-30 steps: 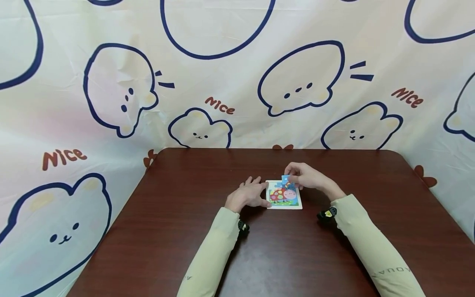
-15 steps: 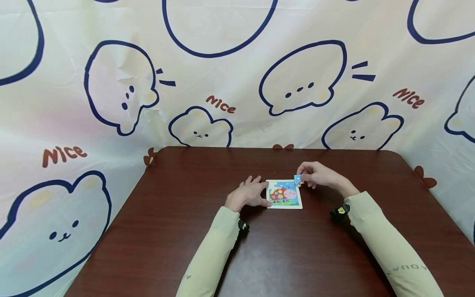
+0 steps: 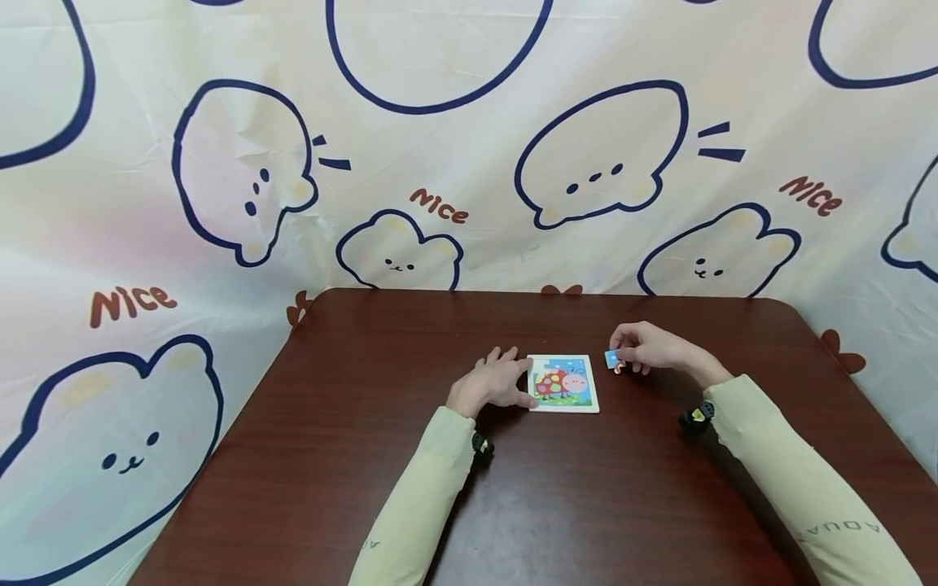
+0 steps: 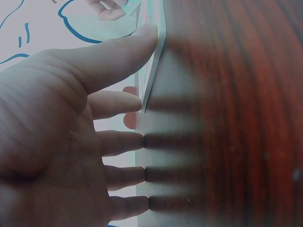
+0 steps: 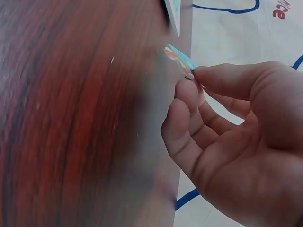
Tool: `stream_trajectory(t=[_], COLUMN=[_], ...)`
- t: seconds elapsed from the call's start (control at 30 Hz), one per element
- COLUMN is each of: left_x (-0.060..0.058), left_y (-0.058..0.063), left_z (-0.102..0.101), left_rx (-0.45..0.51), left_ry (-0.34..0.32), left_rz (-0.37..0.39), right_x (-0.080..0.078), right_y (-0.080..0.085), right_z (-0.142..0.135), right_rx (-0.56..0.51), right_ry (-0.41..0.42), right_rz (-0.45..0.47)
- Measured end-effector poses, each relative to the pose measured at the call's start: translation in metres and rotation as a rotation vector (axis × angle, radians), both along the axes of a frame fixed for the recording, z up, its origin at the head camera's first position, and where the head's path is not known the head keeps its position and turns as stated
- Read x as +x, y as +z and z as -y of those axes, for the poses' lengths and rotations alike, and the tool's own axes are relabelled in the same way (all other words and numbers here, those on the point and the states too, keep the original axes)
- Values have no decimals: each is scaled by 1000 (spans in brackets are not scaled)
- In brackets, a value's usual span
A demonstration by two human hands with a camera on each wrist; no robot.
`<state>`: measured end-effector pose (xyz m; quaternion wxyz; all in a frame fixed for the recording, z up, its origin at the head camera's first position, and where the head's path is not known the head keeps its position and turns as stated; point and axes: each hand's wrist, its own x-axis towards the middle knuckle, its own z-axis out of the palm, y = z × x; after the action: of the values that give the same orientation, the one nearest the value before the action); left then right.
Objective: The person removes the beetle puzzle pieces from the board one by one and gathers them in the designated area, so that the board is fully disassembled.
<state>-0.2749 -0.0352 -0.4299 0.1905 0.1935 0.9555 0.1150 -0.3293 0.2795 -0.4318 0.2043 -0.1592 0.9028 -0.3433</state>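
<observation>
A square jigsaw puzzle (image 3: 564, 387) in a white frame lies on the table, its picture a red spotted ladybug with a pink face. My left hand (image 3: 493, 382) rests at its left side, fingers spread. In the left wrist view the thumb presses on the frame's edge (image 4: 155, 61), the index fingertip meets its corner, and the other fingertips are on the tabletop. To the right of the puzzle, my right hand (image 3: 652, 347) pinches a small blue puzzle piece (image 5: 182, 60) with an orange-yellow patch between thumb and index finger, apart from the frame.
The dark brown wooden table (image 3: 469, 505) extends around both hands. Behind it and at the sides hangs a pale cloth (image 3: 484, 155) printed with blue-outlined cartoon bears. Each wrist bears a small black device (image 3: 481, 449).
My right hand has carried the puzzle piece rightward, from over the puzzle's upper right part to beyond its right edge. My left hand keeps its place on the frame.
</observation>
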Motion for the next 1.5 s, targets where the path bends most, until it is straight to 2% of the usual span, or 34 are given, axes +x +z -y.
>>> stream_trajectory(t=[0.5, 0.7, 0.87, 1.0, 1.2, 1.33, 1.5], left_x=[3, 8, 6, 5, 3, 2, 0], left_y=[-1, -5, -3, -2, -2, -2, -2], left_z=[-4, -5, -4, -3, -1, 0, 1], left_rx=[-7, 20, 5, 10, 16, 16, 16], left_ry=[-13, -6, -6, -8, -6, -5, -6], left_rz=[-5, 2, -2, 8, -1, -5, -8], right_x=[-3, 3, 5, 5, 5, 5, 3], right_y=[-2, -1, 4, 8, 14, 16, 20], right_z=[-10, -3, 0, -2, 2, 11, 19], right_rx=[104, 233, 263, 230, 124, 36, -67], right_ry=[6, 9, 22, 11, -7, 10, -17], right_rz=[58, 20, 0, -9, -47, -27, -22])
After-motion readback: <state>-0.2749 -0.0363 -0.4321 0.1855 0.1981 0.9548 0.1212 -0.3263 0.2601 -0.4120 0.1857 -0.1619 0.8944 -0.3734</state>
